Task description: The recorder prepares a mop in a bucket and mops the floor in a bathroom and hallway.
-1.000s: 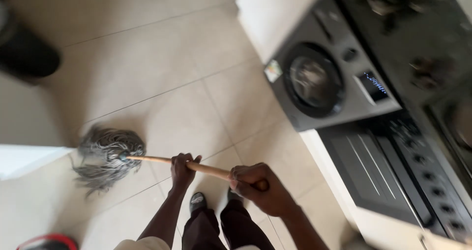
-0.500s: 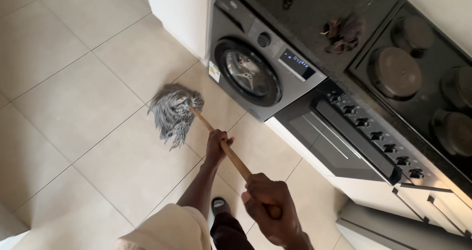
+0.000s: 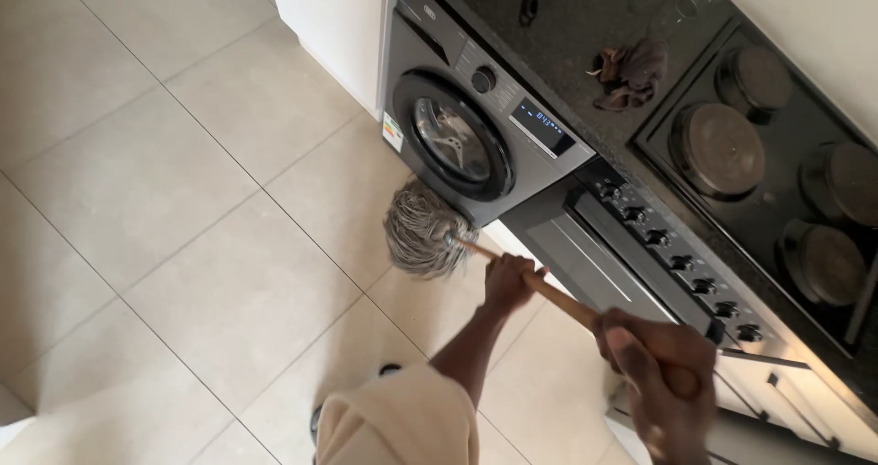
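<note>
Both hands grip mop handle [image 3: 560, 299]; mop head [image 3: 421, 228] below washer's coloured label [image 3: 392, 132].

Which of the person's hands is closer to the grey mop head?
Left. The left hand grips the wooden handle just behind the mop head; the right hand holds the handle's far end, much farther from it.

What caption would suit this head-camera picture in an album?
Both hands, left hand ahead of right hand, grip a wooden mop handle, its grey mop head at the washing machine.
</note>
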